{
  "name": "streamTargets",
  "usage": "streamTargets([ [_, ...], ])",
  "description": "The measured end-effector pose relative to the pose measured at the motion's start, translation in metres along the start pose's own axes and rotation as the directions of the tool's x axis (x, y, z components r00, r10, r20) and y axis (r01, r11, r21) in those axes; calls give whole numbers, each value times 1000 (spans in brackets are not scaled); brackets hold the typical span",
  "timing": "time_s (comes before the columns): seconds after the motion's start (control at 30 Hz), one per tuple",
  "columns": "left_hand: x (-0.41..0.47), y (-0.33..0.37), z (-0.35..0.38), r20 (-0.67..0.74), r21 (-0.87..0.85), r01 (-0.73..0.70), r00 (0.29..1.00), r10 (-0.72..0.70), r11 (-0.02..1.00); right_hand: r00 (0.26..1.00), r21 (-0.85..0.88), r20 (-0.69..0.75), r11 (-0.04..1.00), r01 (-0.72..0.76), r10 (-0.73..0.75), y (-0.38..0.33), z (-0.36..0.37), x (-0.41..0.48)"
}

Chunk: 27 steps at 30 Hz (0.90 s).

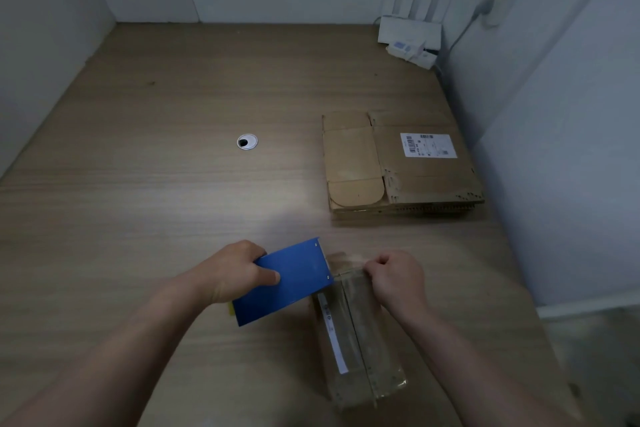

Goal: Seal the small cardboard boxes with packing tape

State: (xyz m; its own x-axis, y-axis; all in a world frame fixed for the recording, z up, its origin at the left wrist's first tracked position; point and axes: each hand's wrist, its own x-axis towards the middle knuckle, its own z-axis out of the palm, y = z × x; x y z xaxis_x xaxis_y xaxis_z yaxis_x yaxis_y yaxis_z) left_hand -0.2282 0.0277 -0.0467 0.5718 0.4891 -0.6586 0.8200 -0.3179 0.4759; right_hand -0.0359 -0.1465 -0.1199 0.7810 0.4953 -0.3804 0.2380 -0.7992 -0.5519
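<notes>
A small cardboard box (360, 336) lies near the front edge of the wooden table, with clear tape running along its top seam and a white label strip on its left side. My left hand (230, 274) grips a blue tape dispenser (284, 282), whose front end meets the box's far left corner. My right hand (398, 276) is closed at the box's far end, pinching the clear tape there. The tape roll itself is hidden behind the dispenser's blue side.
A stack of flattened cardboard boxes (401, 166) with a white shipping label lies at the right. A round cable grommet (247, 142) sits mid-table. A white router (410, 35) and small boxes stand in the far right corner. Walls close in on three sides.
</notes>
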Motion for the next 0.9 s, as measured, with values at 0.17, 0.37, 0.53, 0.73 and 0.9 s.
streamTargets([
  [0.17, -1, 9, -2, 3, 36, 3, 1000, -3, 999, 1000, 32, -18, 999, -3, 4, 3, -1, 1],
  [0.37, -4, 12, -7, 22, 65, -16, 1000, 15, 998, 994, 241, 41, 964, -108, 101, 6, 7, -4],
  [0.53, -13, 6, -9, 24, 44, -37, 999, 36, 998, 992, 354, 80, 927, -120, 98, 3, 4, -9],
  [0.73, -23, -9, -23, 18, -96, -86, 996, 88, 992, 992, 500, 128, 864, -57, -8, 3, -13, -8],
  [0.9, -21, -16, -17, 16, -87, -97, 995, 99, 991, 983, 532, 182, 840, -106, 9, 3, -9, -4],
])
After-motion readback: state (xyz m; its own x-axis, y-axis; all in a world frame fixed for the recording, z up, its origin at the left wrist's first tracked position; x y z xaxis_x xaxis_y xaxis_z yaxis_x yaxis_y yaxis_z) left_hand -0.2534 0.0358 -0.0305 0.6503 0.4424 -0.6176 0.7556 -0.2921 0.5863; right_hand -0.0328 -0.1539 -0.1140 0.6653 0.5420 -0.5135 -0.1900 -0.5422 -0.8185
